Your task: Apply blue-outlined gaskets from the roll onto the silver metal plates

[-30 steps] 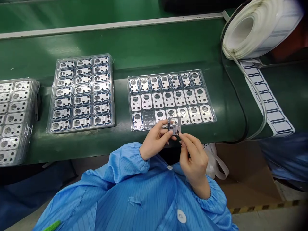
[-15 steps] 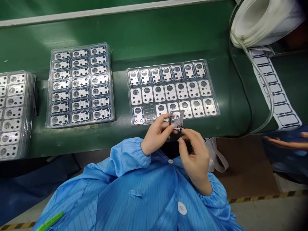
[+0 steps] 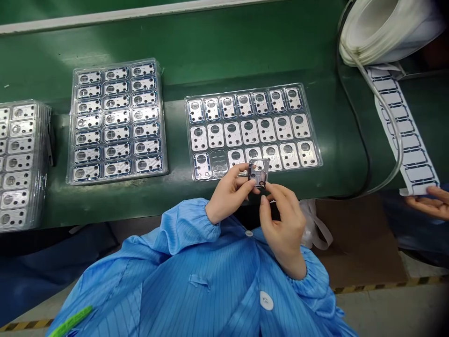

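Observation:
My left hand point(image 3: 229, 194) is closed on a small rectangular panel point(image 3: 258, 174), see-through or shiny, with a dark edge and round holes; the thumb lies on its front. At the panel's lower right corner is my right hand point(image 3: 283, 220). Its index fingertip meets the corner, while the thumb stands apart below, with nothing visible between them. Beyond both hands lies a clear plastic tray point(image 3: 189, 140) of similar silver panels point(image 3: 249, 131). One pocket point(image 3: 219, 164) in its near row has no panel.
Stacked trays of panels point(image 3: 117, 124) stand left of centre, with another tray stack point(image 3: 44, 164) at the far left. On the right, a label strip point(image 3: 409, 135) runs down from a large white roll point(image 3: 372, 28). Another person's hand point(image 3: 431, 203) touches its lower end. A cable point(image 3: 358, 126) crosses the green bench.
The panel has tilted slightly in my left hand, and my right hand has barely shifted. At the right, the other person's hand has come up to the end of the label strip.

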A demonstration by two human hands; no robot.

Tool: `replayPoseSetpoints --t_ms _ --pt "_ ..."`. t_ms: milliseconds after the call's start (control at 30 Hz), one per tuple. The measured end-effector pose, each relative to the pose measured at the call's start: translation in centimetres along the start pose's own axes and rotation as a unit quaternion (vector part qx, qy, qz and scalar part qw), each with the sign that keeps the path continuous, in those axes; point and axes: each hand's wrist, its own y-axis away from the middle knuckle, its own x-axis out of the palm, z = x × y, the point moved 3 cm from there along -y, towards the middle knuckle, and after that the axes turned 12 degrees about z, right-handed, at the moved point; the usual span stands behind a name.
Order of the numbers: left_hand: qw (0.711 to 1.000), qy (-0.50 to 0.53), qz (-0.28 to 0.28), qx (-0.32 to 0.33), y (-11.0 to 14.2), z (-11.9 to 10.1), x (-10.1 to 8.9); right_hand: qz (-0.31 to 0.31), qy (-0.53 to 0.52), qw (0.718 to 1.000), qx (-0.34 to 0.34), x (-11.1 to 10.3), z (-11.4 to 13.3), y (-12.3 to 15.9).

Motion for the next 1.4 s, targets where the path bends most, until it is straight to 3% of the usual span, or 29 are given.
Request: replayPoseSetpoints --t_ms 133,367,1033,1300,1400 --pt "1.000 0.011 -0.022 0.011 0.0 0.1 -0.1 -0.003 0.004 1.000 -0.020 0.6 0.3 -0.1" --pt "0.997 0.019 -0.060 0.037 0.0 0.4 0.0 0.022 -0.051 0.998 0.008 1.7 1.0 0.1" --pt "0.999 -0.025 -0.030 0.007 0.1 0.4 0.1 -0.012 -0.071 0.996 0.050 0.5 -0.5 -0.4" --pt "0.998 -0.031 -0.051 0.036 0.1 0.9 0.2 -0.067 -0.014 0.998 -0.006 0.1 0.4 -0.2" --pt "0.997 -0.035 -0.061 0.042 0.3 1.0 0.2 -0.059 -0.033 0.998 -0.004 0.2 0.8 0.1"
